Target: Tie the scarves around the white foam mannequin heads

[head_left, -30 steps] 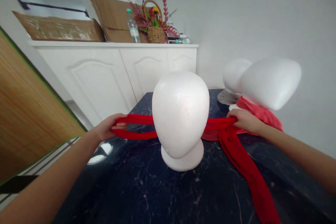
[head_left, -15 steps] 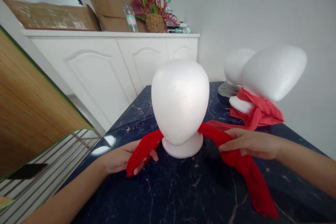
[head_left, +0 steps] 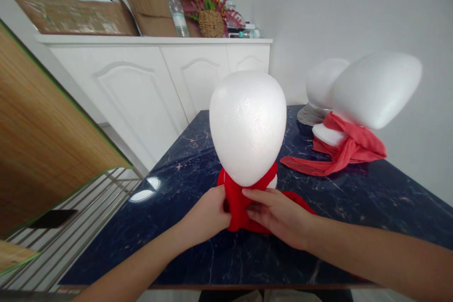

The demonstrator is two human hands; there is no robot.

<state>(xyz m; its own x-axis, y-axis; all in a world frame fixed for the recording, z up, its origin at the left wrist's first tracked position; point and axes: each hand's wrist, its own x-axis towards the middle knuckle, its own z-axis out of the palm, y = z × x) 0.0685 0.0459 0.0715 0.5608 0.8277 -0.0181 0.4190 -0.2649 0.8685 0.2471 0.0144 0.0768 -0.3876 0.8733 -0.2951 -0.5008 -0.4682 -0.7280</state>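
Observation:
A white foam mannequin head point(head_left: 247, 125) stands on the dark marble table point(head_left: 184, 174) in front of me. A red scarf point(head_left: 238, 207) is wrapped round its neck, with both ends brought to the near side. My left hand point(head_left: 208, 214) and my right hand point(head_left: 279, 214) meet just below the head, each closed on the red cloth. A fold of the scarf trails to the right under my right wrist.
At the back right stand a second foam head point(head_left: 375, 89) wearing a lighter red scarf point(head_left: 339, 151) and a third foam head point(head_left: 323, 82). A white cabinet point(head_left: 152, 80) behind holds cardboard, a water bottle point(head_left: 176, 9) and a flower basket point(head_left: 210, 19). A wire rack point(head_left: 71, 231) lies at left.
My hands have drawn the scarf's two ends from either side of the head round to the near side, where they now meet. The scarf sits closer about the neck.

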